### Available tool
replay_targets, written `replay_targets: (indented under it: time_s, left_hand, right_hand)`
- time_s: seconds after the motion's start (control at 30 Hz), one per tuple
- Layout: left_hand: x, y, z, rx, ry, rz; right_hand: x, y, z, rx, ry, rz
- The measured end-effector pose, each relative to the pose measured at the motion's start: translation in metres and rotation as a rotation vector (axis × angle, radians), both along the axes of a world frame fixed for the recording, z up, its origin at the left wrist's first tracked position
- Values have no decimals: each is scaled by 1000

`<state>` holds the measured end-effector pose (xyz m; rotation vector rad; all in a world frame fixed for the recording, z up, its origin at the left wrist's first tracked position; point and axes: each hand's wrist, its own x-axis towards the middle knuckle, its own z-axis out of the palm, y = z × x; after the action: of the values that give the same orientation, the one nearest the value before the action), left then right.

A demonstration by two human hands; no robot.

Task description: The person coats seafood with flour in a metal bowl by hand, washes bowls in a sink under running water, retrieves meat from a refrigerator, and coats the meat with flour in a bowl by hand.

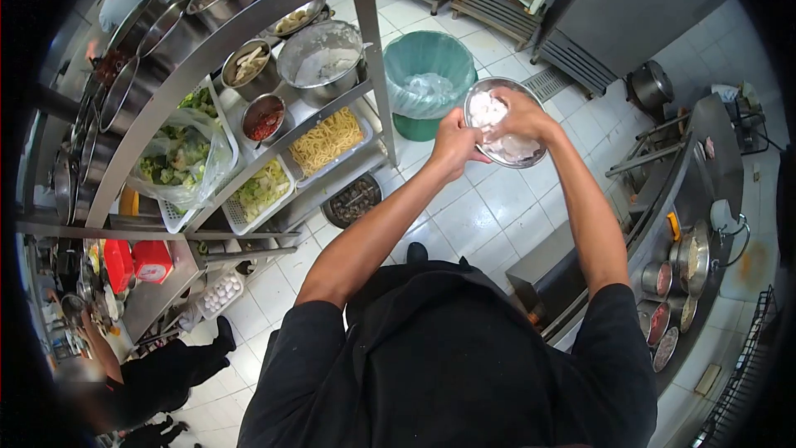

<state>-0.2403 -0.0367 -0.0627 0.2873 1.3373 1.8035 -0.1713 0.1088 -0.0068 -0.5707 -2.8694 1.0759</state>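
A round metal bowl (531, 155) is held in front of me over the tiled floor, just right of the green bin. White food (487, 109) lies in it, in pale pieces. My left hand (454, 147) grips the bowl's left rim, thumb on the edge. My right hand (524, 116) reaches down into the bowl from the right, its fingers curled at the white food; whether they hold any of it is hard to make out.
A green lined bin (429, 75) stands beyond my left hand. At left, a metal shelf (365, 33) holds pots, noodles (327, 143) and vegetables. A counter with bowls curves along the right. Two co-workers stand at the left, one upper, one lower.
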Motion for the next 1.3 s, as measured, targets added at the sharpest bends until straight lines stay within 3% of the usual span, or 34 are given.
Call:
replay_targets:
  time_s: [0.03, 0.2, 0.43, 0.53, 0.7, 0.8, 0.93, 1.0, 1.07, 1.1, 1.2, 1.3]
  left_hand:
    - [1, -4, -6, -18, -11, -23]
    - [2, -19, -14, -118, -82, -43]
    - [0, 0, 6, -1, -105, 113]
    - [-3, 3, 18, 71, -71, 201]
    - [16, -6, 9, -73, 34, 157]
    - [15, -7, -6, -101, -23, 193]
    - [4, -5, 6, -47, -37, 181]
    - [-1, -3, 11, -27, 14, 189]
    - [-2, -6, 11, -37, 14, 191]
    - [-6, -8, 12, -48, 15, 193]
    - [-8, -20, 14, -11, -42, 215]
    - [-16, -34, 8, 9, -40, 210]
  right_hand:
    - [-7, -2, -15, -155, -18, -10]
    - [-13, -5, -35, -266, -121, 97]
    - [-17, -12, 4, 487, 132, -24]
    - [-5, -44, 7, 551, -9, -127]
    - [-14, -31, -53, 697, 175, -101]
    - [-22, -18, -46, 489, 145, -148]
    - [-23, -27, -8, 528, 281, -129]
    - [-22, -31, -2, 525, 203, -129]
    - [-20, -26, -2, 335, 23, 62]
    - [-20, -32, 27, 225, -81, 91]
    - [-20, -23, 45, 18, 112, 69]
    - [-21, -16, 52, 270, 314, -67]
